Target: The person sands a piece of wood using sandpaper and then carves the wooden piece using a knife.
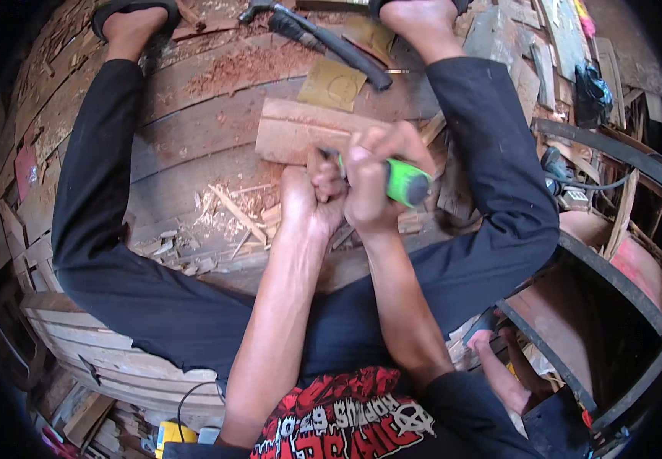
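My right hand (388, 164) is wrapped round a hand tool with a bright green handle (404, 182) and a dark grey butt end. The tool's dark tip points left, toward my left hand; its blade is too small to make out. My left hand (317, 195) is closed, fingers curled, close against the right one. A small brown piece seems to be pinched in it, mostly hidden by the fingers. Just beyond both hands lies a flat reddish wooden board (300, 130), with a sheet of yellowish sandpaper (331, 86) at its far edge, marked with a drawn curve.
A hammer (331, 50) lies on the plank floor past the sandpaper. Reddish shavings (254, 65) and wood offcuts (239, 214) are scattered between my legs. At the right are scrap boards, a black plastic bag (592, 96) and a dark curved frame (614, 321); another person's leg (499, 375) shows behind it.
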`<action>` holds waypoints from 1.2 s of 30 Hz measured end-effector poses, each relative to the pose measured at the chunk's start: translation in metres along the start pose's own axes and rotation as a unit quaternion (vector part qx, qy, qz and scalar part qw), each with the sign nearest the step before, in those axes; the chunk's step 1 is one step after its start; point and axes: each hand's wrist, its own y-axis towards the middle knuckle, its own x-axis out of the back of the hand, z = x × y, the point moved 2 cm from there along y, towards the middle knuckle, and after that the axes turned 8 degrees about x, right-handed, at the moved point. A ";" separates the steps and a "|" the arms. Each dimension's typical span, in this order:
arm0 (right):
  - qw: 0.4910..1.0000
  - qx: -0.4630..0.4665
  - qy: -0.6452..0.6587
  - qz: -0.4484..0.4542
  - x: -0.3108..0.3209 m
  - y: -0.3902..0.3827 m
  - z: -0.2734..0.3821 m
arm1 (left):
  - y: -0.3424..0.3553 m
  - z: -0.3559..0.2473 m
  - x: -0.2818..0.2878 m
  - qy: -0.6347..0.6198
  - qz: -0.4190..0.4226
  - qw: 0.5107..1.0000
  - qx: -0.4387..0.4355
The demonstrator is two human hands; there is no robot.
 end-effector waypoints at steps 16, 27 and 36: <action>0.998 -0.007 0.068 0.003 0.012 0.008 0.000 | -0.012 0.005 -0.011 -0.010 -0.104 0.994 0.017; 0.974 -0.039 0.207 -0.081 0.004 0.023 0.008 | -0.019 0.002 -0.006 0.026 -0.045 0.999 0.013; 0.997 -0.037 0.027 0.057 -0.007 0.011 -0.011 | -0.017 0.003 0.002 0.044 -0.066 0.997 0.004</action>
